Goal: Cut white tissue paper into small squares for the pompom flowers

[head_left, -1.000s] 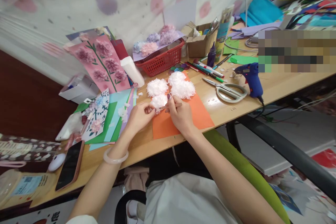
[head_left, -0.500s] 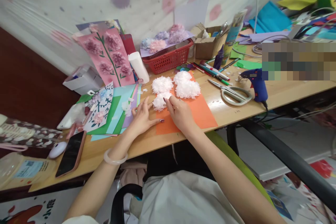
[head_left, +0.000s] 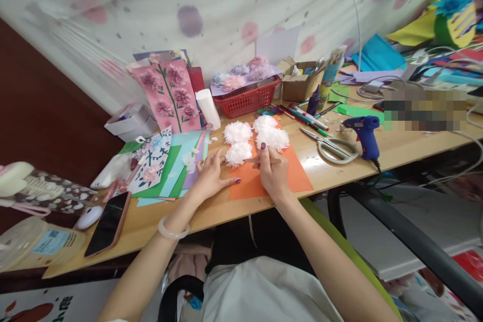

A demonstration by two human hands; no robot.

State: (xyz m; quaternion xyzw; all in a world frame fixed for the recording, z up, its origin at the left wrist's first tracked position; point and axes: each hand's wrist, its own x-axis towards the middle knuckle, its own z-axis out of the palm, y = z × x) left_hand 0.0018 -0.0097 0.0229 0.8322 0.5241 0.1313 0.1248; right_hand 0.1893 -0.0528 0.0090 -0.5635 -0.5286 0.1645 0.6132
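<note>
Several fluffy white tissue-paper flowers lie on an orange paper sheet (head_left: 292, 173) on the wooden table. The nearest white flower (head_left: 237, 153) sits at the sheet's left edge. My left hand (head_left: 211, 178) lies flat on the table just left of it, fingers spread, fingertips close to the flower. My right hand (head_left: 272, 168) rests on the orange sheet to the flower's right, fingers pinched on a thin brownish stick-like thing I cannot name. Two more white flowers (head_left: 271, 133) lie behind.
Scissors (head_left: 332, 146) and a blue glue gun (head_left: 364, 133) lie right. A red basket (head_left: 247, 100) of pastel flowers, markers (head_left: 302, 108) and a cardboard box stand behind. Coloured paper (head_left: 169, 166), a pink flower card (head_left: 171, 93) and a phone (head_left: 109, 221) lie left.
Both hands let go of the small white flower, which now lies on the sheet. My left hand flattened on the table; my right hand drew back, pinching a thin stick.
</note>
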